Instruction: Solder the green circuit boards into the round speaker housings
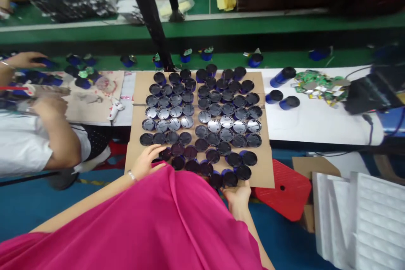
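Observation:
A brown cardboard sheet (265, 168) loaded with several rows of dark round cylinder parts (202, 122) juts from the white table toward me. My left hand (147, 161) rests on its near left part, fingers curled beside the closest parts. My right hand (238, 196) grips the sheet's near edge, thumb on top. A magenta garment (164, 228) covers my lap below the sheet.
A person in a white shirt (28, 143) works at the left, with a hand (25, 60) on blue parts. Loose blue cylinders (281, 76) and green circuit boards (316, 81) lie on the white table (316, 122). A red stool (286, 190) and white foam trays (363, 219) stand at right.

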A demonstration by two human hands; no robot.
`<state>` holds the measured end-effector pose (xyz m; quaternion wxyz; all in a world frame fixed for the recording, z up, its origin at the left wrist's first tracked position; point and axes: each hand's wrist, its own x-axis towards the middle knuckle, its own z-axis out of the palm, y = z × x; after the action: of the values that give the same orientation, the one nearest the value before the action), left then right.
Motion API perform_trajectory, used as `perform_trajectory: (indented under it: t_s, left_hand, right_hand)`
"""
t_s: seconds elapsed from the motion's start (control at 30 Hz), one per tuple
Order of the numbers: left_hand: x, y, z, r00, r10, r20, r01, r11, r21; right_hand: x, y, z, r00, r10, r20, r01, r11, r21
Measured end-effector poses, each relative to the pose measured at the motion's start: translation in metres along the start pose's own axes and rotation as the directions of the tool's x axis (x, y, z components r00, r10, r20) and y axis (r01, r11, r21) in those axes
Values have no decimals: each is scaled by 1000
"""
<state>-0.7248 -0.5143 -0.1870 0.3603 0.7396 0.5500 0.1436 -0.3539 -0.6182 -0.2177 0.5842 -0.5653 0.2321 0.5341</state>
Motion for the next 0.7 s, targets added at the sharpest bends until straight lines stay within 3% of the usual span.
perform_trajectory:
  t_s: [0.17,0.43,0.6,0.7]
  left_hand:
    - [-10,-21,13,999,-3,47,1,999,45]
    - [-14,-21,36,978,-205,40,205,979,12]
    - [-25,-16,37,896,-442,-41,442,897,-13]
    - [-27,-10,41,855,-518,-37,518,855,-21]
  right_hand:
    - [-10,-14,12,990,56,-132,-61,998,-35]
    - [-14,-21,11,989,99,-114,-106,993,-60]
    - [-16,-29,1,979,190,-68,-195,977,-80]
    - [-15,-33,-1,975,217,-42,-220,971,-94]
